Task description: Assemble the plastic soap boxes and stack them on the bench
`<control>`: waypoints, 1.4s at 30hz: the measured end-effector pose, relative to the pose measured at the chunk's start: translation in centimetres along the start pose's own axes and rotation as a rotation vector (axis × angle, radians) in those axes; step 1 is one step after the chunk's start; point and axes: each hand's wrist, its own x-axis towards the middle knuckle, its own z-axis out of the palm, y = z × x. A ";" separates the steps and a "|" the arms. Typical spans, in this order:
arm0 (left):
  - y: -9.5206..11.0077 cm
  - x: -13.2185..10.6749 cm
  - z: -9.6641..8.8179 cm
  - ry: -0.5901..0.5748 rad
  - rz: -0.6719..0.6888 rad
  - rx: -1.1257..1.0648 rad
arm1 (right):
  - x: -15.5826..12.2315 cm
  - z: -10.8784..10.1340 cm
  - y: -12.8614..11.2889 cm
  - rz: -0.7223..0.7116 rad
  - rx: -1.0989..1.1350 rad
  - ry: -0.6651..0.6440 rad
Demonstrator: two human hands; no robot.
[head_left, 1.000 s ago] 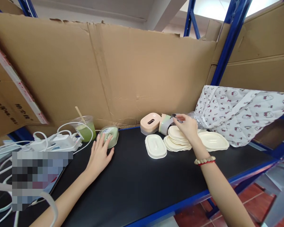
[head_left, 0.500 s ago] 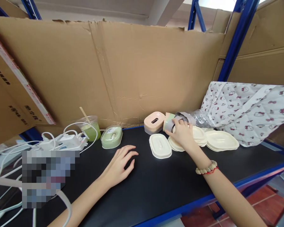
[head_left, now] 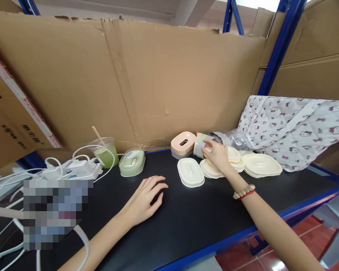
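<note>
My left hand (head_left: 149, 199) hovers at or rests on the black tabletop, fingers loosely spread, holding nothing. My right hand (head_left: 217, 155) is at the pile of cream plastic lids, its thumb and fingers drawn together at the left end of an upper cream lid (head_left: 233, 154); the exact contact is partly hidden. Just left of it lies a white oval lid (head_left: 191, 172) with a raised middle bar. Behind the fingers are grey and green printed wraps (head_left: 199, 144). A pink box (head_left: 183, 144) with a slotted top stands against the cardboard.
Larger cream lids (head_left: 263, 165) lie stacked right of my right hand, before a quilted patterned bag (head_left: 302, 128). Left are a green container (head_left: 132, 162), a green drink cup (head_left: 106, 157), and a power strip (head_left: 84, 171) with tangled white cables. Cardboard (head_left: 158, 82) walls the back.
My right hand's fingers have drawn closer together and shifted slightly over the lids. My left hand has barely moved. The whole view has shifted slightly.
</note>
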 end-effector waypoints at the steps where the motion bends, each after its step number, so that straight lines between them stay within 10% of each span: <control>1: 0.0 0.0 0.0 0.006 0.005 0.000 | 0.0 0.0 0.0 0.000 0.032 -0.003; 22: 0.1 0.2 -0.1 0.055 0.047 0.018 | -0.6 1.5 -0.1 -0.196 -0.401 -0.048; 42: 0.0 0.3 -0.3 0.110 0.076 0.037 | 0.0 0.2 -0.5 -0.205 -0.357 -0.029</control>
